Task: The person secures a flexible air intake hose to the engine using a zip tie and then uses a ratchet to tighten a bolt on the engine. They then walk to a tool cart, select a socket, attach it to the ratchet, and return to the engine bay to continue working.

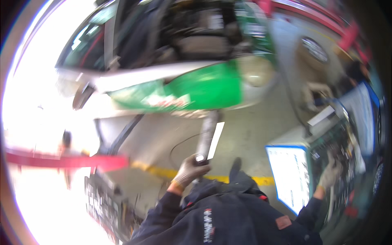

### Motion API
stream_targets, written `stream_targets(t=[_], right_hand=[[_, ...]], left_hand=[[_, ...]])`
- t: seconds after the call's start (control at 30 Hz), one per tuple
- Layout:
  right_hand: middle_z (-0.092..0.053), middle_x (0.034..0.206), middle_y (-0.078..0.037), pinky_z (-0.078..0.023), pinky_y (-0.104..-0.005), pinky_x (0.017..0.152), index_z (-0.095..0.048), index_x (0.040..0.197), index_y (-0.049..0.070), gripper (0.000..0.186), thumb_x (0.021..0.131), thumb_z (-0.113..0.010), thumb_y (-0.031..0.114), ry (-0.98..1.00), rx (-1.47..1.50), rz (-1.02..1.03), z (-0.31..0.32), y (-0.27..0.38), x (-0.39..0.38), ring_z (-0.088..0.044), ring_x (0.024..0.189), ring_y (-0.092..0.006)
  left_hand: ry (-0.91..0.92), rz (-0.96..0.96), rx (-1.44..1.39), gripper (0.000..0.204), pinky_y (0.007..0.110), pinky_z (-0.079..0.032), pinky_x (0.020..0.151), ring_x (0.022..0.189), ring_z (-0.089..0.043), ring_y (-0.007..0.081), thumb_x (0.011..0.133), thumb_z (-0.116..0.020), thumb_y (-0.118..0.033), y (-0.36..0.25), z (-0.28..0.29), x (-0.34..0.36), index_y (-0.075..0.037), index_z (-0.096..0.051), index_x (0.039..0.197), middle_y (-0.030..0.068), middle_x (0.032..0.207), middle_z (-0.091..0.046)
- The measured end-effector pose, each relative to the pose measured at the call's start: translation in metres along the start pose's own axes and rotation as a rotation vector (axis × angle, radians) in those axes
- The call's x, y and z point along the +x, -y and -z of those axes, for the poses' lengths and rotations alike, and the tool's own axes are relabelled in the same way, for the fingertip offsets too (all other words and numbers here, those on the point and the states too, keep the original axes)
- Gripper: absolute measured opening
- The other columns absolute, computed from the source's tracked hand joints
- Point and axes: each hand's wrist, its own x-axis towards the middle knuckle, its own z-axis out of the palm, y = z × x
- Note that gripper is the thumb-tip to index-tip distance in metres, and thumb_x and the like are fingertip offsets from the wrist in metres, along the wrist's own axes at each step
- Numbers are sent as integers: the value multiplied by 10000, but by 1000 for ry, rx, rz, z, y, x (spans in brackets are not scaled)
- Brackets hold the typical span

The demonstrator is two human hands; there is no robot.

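My left hand [188,171], in a pale knitted glove, is closed around a dark tool with a shiny round end [200,158]. Its exact kind is blurred. Just beyond it, a long grey post [209,128] runs up to the lower edge of a green and white car [212,87]; I cannot tell whether it touches the tool. At the right, my gloved right hand [330,176] reaches over a tool cart [341,149] with its fingers stretched out, nearest to the blurred tools on top. Whether it touches any of them is unclear.
The car's engine bay [200,45] is exposed. A wheel [313,51] lies at the far right near red lift parts [314,15]. A red bar [67,160] crosses at the left, above a rack of dark parts [104,200]. A yellow line [157,169] marks the floor.
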Motion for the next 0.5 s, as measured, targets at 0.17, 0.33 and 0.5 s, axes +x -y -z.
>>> stream_targets(t=[0.17, 0.33, 0.5], right_hand=[[-779, 1123, -199, -563, -449, 994, -768, 1153, -21, 193, 1085, -737, 157, 493, 392, 272, -49, 159, -47, -742, 1098, -363], [-815, 1041, -171, -609, -454, 884, -809, 1066, 11, 172, 1017, -785, 174, 999, 562, 599, -51, 324, -133, -791, 947, -327], [-822, 1055, -262, -615, -481, 940, -857, 1056, 1, 331, 974, -768, 309, 1357, 301, 910, -22, 432, -243, -805, 1057, -421]], left_hand=[[-126, 58, -19, 567, 343, -630, 875, 934, -757, 159, 853, -963, -306, 58, 41, -60, 22, -749, 1262, 76, 1053, -791], [-462, 36, -298, 474, 334, -630, 853, 896, -760, 147, 850, -973, -250, 144, 87, -155, 2, -769, 1195, 57, 1025, -796], [-742, 36, -581, 414, 353, -654, 825, 871, -775, 175, 896, -951, -181, 232, 138, -237, 7, -749, 1205, 71, 1038, -773]])
